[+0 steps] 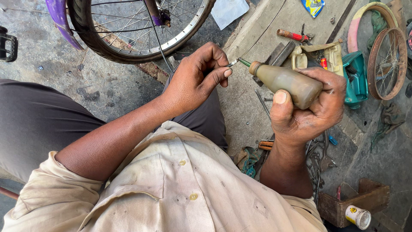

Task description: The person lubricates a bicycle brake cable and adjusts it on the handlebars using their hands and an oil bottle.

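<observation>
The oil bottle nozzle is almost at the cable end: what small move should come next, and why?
Probably a gentle squeeze of the oil bottle in the right hand. Its green nozzle points at the metal cable end pinched by the left hand, almost touching it. The bottle lies nearly level, so tipping it slightly down may help the oil run.

Bicycle wheel (pixel 128 30) with purple mudguard (pixel 60 21) at top, small rusty wheel (pixel 387 63) and pink tyre (pixel 365 21) at right, teal plastic container (pixel 354 77), red-handled screwdriver (pixel 292 35), wooden box (pixel 360 204) holding a small can (pixel 358 217), white sheet (pixel 228 10), black pedal (pixel 7 45)
</observation>
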